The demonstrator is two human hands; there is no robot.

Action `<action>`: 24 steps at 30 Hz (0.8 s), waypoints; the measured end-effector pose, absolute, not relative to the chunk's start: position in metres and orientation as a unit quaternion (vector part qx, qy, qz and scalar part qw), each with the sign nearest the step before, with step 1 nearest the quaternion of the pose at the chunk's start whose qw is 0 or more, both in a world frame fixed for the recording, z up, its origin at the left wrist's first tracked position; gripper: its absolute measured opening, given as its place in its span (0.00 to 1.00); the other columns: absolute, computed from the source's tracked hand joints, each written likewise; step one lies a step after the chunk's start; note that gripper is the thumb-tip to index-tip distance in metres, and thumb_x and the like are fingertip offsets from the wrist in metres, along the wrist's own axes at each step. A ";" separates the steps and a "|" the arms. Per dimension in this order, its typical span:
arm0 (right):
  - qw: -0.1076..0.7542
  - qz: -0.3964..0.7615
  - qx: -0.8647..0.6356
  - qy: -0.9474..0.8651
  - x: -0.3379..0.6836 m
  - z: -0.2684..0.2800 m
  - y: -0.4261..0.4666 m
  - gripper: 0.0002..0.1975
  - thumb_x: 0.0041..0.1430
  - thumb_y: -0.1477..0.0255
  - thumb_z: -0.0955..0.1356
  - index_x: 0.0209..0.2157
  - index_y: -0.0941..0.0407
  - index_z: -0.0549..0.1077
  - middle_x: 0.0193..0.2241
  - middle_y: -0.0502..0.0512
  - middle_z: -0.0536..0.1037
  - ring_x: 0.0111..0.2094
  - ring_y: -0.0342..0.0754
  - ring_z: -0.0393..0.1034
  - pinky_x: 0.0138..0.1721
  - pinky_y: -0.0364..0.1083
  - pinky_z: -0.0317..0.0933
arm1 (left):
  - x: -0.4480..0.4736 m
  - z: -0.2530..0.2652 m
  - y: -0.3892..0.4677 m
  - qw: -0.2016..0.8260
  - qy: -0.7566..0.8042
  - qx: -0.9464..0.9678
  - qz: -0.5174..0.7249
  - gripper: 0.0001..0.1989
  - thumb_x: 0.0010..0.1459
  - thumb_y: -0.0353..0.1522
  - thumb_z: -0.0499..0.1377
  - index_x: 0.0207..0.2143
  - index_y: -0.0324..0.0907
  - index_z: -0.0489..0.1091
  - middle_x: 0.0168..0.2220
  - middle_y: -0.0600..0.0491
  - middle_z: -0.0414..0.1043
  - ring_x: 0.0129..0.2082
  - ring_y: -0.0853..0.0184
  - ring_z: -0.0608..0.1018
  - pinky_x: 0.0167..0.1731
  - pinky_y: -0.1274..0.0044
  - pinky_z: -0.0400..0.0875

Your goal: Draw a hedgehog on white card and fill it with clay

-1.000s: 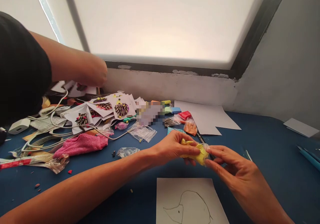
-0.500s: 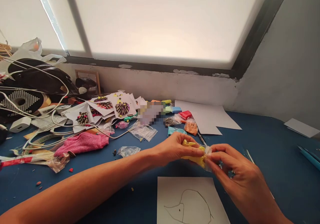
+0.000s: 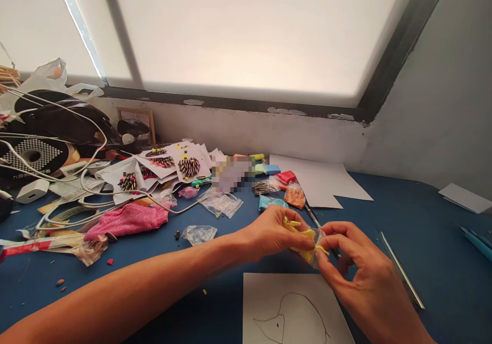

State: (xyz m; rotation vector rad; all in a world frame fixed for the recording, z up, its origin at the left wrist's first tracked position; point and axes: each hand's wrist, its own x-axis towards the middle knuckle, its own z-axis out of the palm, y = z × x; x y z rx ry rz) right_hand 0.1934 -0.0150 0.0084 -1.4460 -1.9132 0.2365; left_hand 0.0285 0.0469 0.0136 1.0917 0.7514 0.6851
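My left hand (image 3: 279, 228) is closed around a small clear plastic bag of yellow modelling clay (image 3: 307, 251), just above the desk. At the bag's right end my right hand (image 3: 355, 257) pinches, and a thin bit of yellow clay (image 3: 322, 250) shows at its thumb and fingertips. Whether that bit is fully apart from the rest cannot be made out. Below the hands lies a white sheet of paper (image 3: 300, 308) with a pencil outline of a rounded body and pointed snout. Part of a dark pen-like tool (image 3: 313, 216) shows behind the bag.
Packets of orange clay (image 3: 295, 196), red clay (image 3: 286, 177) and teal clay (image 3: 271, 202) lie beyond the hands. A metal rod (image 3: 402, 269) is at the right. Leftward are a pink cloth (image 3: 130, 221), white cables, an empty plastic bag (image 3: 199, 234) and seed-covered paper pieces (image 3: 188, 164).
A thin bit of yellow clay now shows at my right fingertips by the bag's end. My right hand has shifted slightly, uncovering more of the metal rod. My left hand keeps hold of the bag.
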 end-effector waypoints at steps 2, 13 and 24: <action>0.362 0.101 -0.569 -0.731 0.194 0.010 -0.016 0.08 0.56 0.65 0.67 0.25 0.52 0.73 0.40 0.55 0.74 0.19 0.39 0.63 0.20 0.43 0.63 | 0.029 0.013 0.048 0.722 0.353 0.506 0.314 0.12 0.39 0.26 0.69 0.25 0.35 0.69 0.20 0.55 0.70 0.22 0.73 0.74 0.27 0.80 0.69; 0.507 0.341 -0.597 -0.521 0.212 0.031 -0.008 0.18 0.48 0.55 0.71 0.37 0.51 0.72 0.35 0.56 0.80 0.25 0.47 0.71 0.24 0.45 0.67 | 0.020 0.010 0.060 0.745 0.278 0.502 0.340 0.19 0.45 0.38 0.70 0.34 0.33 0.72 0.28 0.50 0.74 0.26 0.68 0.78 0.30 0.76 0.73; 0.393 0.397 -0.579 -0.595 0.217 0.025 -0.010 0.14 0.59 0.59 0.64 0.27 0.52 0.73 0.23 0.51 0.76 0.21 0.42 0.66 0.24 0.41 0.62 | 0.016 0.009 0.063 0.749 0.268 0.495 0.350 0.20 0.47 0.41 0.69 0.35 0.35 0.72 0.30 0.49 0.75 0.28 0.66 0.79 0.29 0.77 0.72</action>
